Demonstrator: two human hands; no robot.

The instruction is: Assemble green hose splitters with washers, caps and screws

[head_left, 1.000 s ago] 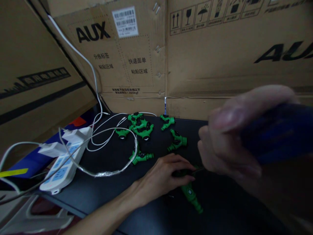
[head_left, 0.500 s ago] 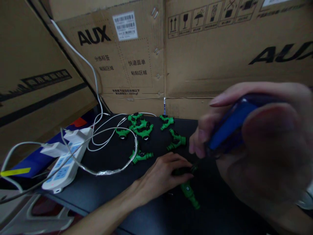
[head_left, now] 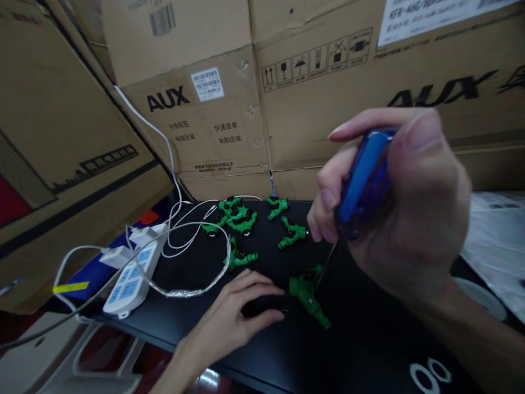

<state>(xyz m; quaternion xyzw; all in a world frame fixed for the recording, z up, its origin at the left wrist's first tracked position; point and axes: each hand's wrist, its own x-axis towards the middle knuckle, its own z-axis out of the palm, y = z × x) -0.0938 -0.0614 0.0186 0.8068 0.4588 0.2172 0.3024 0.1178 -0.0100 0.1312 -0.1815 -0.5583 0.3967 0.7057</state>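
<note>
My right hand (head_left: pixel 414 202) is wrapped round the blue handle of a screwdriver (head_left: pixel 365 186). Its thin shaft slants down to a green Y-shaped hose connector (head_left: pixel 308 298), and the tip meets or overlaps the connector's upper right side; I cannot tell exactly where it ends. Just left of that connector, my left hand (head_left: pixel 246 306) rests low over the black table with thumb and fingers apart. The gap between them is dark, and no held object can be made out there. A tiny shiny bit lies by the thumb tip.
Several more green connectors (head_left: pixel 241 221) lie farther back, before the cardboard boxes (head_left: pixel 328 120). A white power strip (head_left: pixel 135 284) with plugs and a looped cable (head_left: pixel 180 293) is at the left. Pale rings (head_left: pixel 424 377) lie front right, below a plastic bag (head_left: pixel 496 246).
My left hand has let go of the green connector and drawn back to the left. The screwdriver in my right hand is more upright, its shaft now visible. The view has shifted.
</note>
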